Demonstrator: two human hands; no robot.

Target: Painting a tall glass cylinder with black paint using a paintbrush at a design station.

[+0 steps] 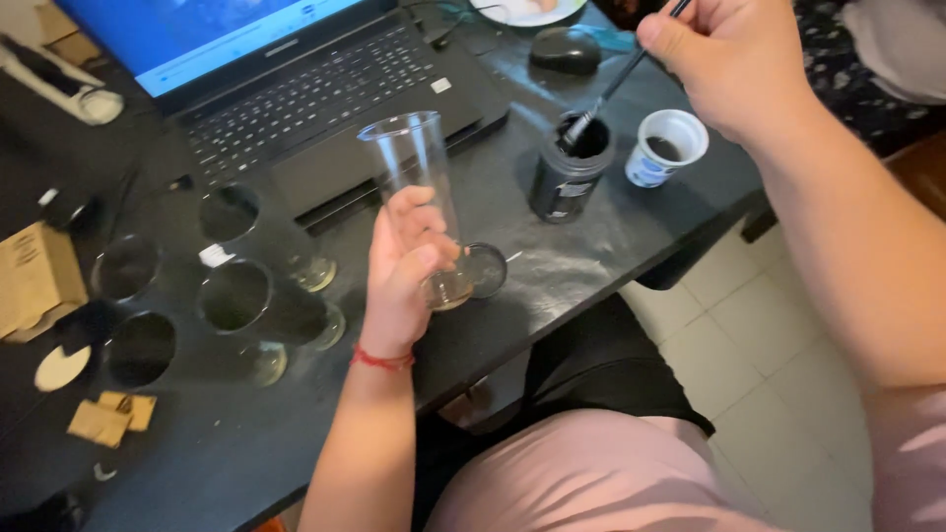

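While left hand [402, 266] grips clear glass [419, 187] | right hand [729, 59] pinches brush [606, 94] in dark white-labelled jar [570, 172]

The person is wearing a thin red string bracelet [382, 360] around the left wrist. A pale pink short sleeve [912, 443] is showing on the right arm, pale pink fabric [591, 473] is covering the front, and black shorts [611, 369] are covering the lap.

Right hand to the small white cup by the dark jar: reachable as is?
Probably yes. The right hand hovers just above and beside the white cup, with nothing between them. But it already grips a brush dipped in the dark jar, so its fingers are busy.
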